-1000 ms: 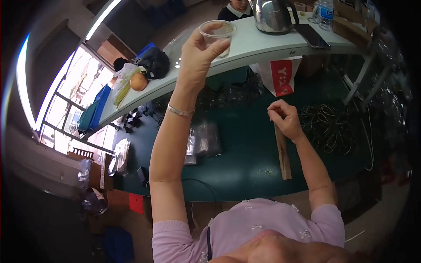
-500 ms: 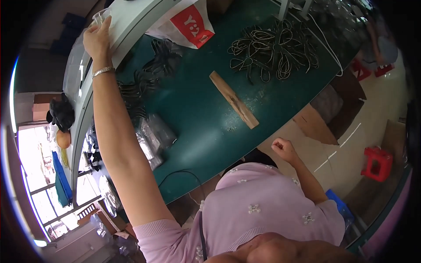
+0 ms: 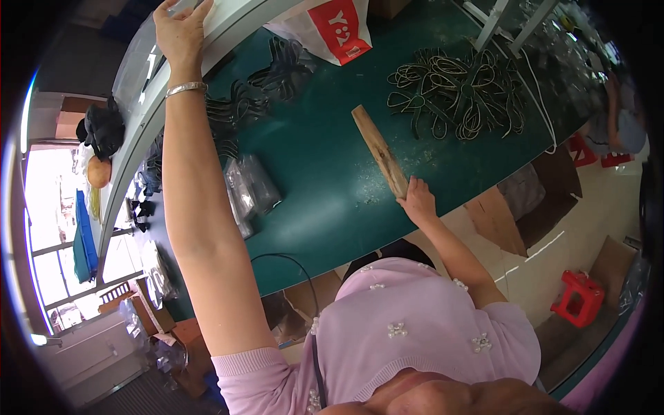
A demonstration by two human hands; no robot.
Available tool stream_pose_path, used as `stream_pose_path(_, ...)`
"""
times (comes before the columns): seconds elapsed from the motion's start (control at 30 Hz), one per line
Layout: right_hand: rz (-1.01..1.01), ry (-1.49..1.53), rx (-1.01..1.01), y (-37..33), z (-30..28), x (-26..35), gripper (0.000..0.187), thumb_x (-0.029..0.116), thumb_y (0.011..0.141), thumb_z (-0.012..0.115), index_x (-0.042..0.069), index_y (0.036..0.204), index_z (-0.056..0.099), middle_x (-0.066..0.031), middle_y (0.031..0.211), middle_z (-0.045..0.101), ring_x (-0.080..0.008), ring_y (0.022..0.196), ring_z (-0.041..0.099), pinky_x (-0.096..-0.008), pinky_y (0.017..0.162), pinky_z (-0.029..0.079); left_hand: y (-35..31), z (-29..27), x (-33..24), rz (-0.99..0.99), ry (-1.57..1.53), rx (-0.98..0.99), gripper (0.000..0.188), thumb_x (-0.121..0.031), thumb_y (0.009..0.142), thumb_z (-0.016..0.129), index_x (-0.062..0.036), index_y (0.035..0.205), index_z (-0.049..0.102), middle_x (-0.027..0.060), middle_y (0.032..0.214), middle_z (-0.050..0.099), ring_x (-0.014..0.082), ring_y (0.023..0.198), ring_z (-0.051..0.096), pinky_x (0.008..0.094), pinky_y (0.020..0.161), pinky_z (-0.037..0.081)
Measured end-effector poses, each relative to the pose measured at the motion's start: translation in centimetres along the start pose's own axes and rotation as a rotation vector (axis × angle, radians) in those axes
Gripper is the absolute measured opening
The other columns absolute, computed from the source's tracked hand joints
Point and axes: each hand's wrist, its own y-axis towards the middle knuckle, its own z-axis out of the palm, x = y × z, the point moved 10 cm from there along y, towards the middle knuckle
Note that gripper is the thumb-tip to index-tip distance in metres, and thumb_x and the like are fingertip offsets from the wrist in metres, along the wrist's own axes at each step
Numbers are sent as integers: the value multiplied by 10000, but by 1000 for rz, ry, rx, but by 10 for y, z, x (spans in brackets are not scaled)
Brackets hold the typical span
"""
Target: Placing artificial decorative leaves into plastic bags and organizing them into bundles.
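Observation:
My left hand (image 3: 181,33) is raised at the upper left over the pale shelf edge. Thumb and fingers curve around a clear plastic cup (image 3: 182,6), partly cut off by the picture's top edge. My right hand (image 3: 419,203) is closed on the near end of a worn wooden strip (image 3: 379,151), which lies slanted on the green tabletop (image 3: 311,197). Pale crumbs are scattered around the strip. Beyond it lies a pile of dark looped straps (image 3: 470,93) with light edges.
Dark strap bundles (image 3: 280,69) and clear plastic packets (image 3: 250,187) lie left on the table. A white and red bag (image 3: 339,31) stands at the back. Metal legs (image 3: 494,28) rise at the far right. Right of the table are an open carton (image 3: 546,200) and a red stool (image 3: 579,297).
My right hand has moved from beside the table edge to the wooden strip and taken hold of its near end. The strip has turned slightly. My left hand remains at the shelf.

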Motion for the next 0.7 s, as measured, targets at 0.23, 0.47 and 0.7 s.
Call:
stream_pose_path(0.23,155,191,202,2,33,-25,521,293,740,746,-39,1069,517,-230,925,629,-389,818,639,-439,736,551,-14,3,-41,-113,293,-3,809,-239,725,820,-53,1379,382,166,1090,665,280,1017,645,362,880,506)
stream_pose_path(0.47,155,665,478,-5,49,-76,313,298,791,721,5,845,629,-102,719,620,-248,636,605,-355,553,463,-29,-3,-65,74,132,-167,978,-241,690,838,-77,1457,253,204,1183,605,355,1059,613,405,922,482)
stream_pose_path(0.7,492,841,764,-93,28,-149,190,224,849,693,56,875,608,28,690,515,-51,569,449,-233,450,326,-130,-79,-87,251,-218,-189,767,-116,834,741,-24,1432,270,191,1235,575,230,1091,605,286,868,526)
